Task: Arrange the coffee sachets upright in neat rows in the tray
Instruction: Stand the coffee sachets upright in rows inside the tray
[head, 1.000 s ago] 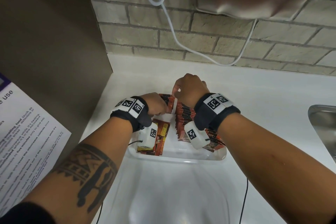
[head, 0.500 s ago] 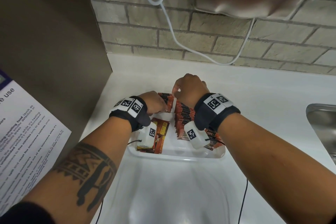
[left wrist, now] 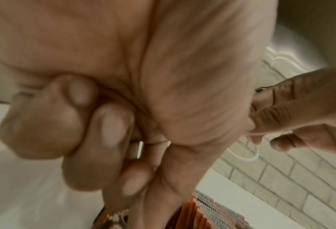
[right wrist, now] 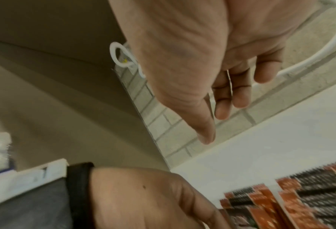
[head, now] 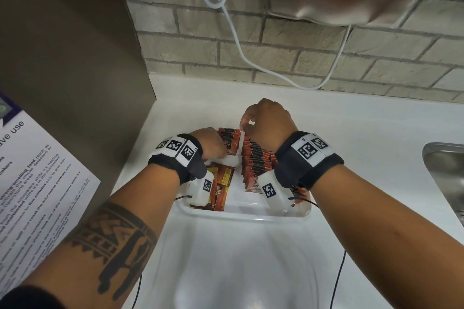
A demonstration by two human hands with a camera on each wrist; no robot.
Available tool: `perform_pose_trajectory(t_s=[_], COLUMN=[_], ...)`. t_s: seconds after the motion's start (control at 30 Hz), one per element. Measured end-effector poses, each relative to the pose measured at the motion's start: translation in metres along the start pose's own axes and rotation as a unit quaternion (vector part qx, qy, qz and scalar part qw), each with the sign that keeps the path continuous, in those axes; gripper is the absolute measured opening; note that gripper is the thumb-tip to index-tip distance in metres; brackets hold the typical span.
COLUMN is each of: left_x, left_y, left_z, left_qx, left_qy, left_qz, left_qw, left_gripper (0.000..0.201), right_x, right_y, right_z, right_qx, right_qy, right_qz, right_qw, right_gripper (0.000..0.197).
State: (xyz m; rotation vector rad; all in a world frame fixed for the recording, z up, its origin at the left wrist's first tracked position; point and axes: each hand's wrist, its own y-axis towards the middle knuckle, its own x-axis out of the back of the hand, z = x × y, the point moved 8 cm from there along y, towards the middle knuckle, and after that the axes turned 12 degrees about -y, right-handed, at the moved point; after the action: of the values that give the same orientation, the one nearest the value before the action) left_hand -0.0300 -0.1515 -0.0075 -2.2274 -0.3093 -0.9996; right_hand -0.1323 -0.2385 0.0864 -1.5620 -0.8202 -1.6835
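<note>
Left hand (head: 212, 142), fingers curled, is steadying upright sachets (head: 229, 139) in the tray (head: 241, 214); right hand (head: 266, 120), loosely open, is squaring the row; light, even pressure advisable

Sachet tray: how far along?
Done: a packed upright row along the tray's right side. In hand: left hand at a short upright stack far left; right hand open above. Left: flat sachets near left.
</note>
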Motion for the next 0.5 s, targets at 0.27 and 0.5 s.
perform_pose_trajectory(t_s=[0.27, 0.5], left_x=[-0.032, -0.051], left_y=[-0.03, -0.035], left_z=[0.001, 0.005], left_qx=[-0.055, -0.063], left_qy=[0.188, 0.272], left_qz=[0.061, 0.089], left_qw=[0.979, 0.956], left_gripper=[0.042, 0.109], right_x=[-0.023, -0.083], right_y=[-0.104, -0.136], right_z=[0.015, 0.034], right_qx=[0.021, 0.015], right_qy=[0.131, 0.123], right_qz=[0.123, 0.164], right_qw=[0.983, 0.979], right_gripper=[0.021, 0.015])
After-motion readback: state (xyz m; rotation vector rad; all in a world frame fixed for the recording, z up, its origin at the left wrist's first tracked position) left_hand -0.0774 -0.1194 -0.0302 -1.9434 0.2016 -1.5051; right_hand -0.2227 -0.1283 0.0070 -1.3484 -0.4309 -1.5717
